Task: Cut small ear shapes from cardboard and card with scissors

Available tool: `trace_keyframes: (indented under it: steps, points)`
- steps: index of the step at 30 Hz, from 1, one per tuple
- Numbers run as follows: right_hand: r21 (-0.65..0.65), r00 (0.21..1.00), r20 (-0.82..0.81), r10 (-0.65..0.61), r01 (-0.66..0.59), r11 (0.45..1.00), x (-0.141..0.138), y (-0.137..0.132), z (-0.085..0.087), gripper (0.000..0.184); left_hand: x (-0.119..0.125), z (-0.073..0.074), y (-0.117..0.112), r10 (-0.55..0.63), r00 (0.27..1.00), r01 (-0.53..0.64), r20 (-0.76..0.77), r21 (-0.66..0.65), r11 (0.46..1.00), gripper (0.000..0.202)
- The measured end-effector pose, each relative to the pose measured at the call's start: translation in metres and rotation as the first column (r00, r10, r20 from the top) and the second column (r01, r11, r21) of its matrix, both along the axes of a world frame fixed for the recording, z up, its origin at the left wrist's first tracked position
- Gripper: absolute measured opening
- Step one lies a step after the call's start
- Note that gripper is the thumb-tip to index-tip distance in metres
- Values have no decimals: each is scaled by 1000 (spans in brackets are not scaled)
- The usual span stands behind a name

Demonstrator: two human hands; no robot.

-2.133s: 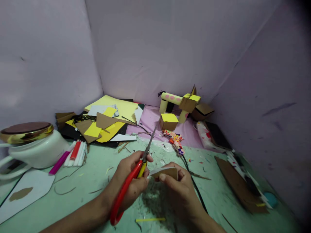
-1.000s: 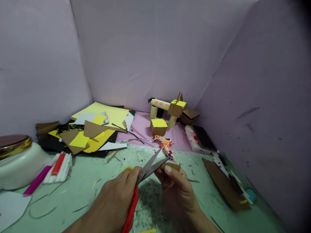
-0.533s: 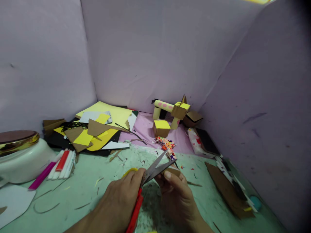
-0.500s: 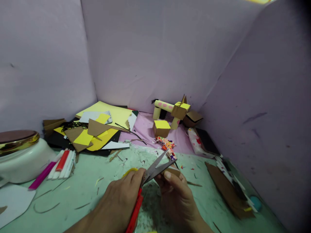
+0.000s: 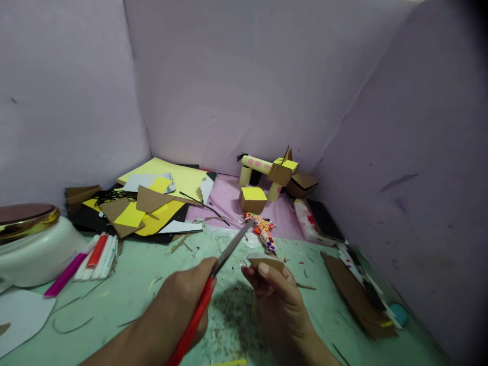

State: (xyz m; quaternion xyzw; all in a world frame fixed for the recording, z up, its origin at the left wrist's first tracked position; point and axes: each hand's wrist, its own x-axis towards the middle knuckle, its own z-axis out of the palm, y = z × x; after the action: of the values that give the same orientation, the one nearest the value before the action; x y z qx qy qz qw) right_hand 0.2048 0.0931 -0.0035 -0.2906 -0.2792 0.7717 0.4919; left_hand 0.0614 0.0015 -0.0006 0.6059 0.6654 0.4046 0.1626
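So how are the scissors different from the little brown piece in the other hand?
Color: the scissors show red and gray metal, while the cardboard piece is brown with a pale side.
Shape: the scissors are long and narrow to a point; the cardboard piece is short and flat.
Place: the scissors are in the left hand, the cardboard piece in the right hand.
Same: both are being held.

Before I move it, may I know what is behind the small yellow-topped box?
Behind the box, a yellow figure with pink spots stands on a pink sheet. Whatever lies low, directly behind the box, is covered and cannot be seen.
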Motion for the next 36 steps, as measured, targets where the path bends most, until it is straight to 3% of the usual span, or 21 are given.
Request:
trace_keyframes:
  steps: [3,6,10,16,20,24,27,32,36]
  points:
    - [18,999,34,33,-34,999,0,1,-2,14,-4,17,2,88,996,-88,3,-47,995,16]
    - [61,990,94,102,-108,992,1,0,-6,10,-2,27,3,104,973,-89,206,-78,993,22]
    - [120,934,294,204,-248,961,3,-4,-7,10,7,24,1,28,900,6,435,-77,997,33]
    - [78,802,541,254,-348,934,4,-9,-1,13,16,10,-1,31,904,6,426,-86,996,32]
    - [89,832,491,257,-342,936,2,-9,-4,15,18,6,2,61,875,-39,480,-54,998,29]
    - [84,902,312,299,-340,937,1,-11,-3,14,17,12,6,84,803,-53,591,-69,996,30]
    - [74,926,219,306,-329,942,0,-12,0,19,14,16,8,110,787,-77,607,-80,994,31]
    - [106,926,249,283,-317,943,0,-10,1,25,12,13,8,143,806,-123,574,-73,990,32]
    - [127,934,263,242,-283,951,-1,-10,5,24,15,14,8,182,774,-156,607,-96,983,37]
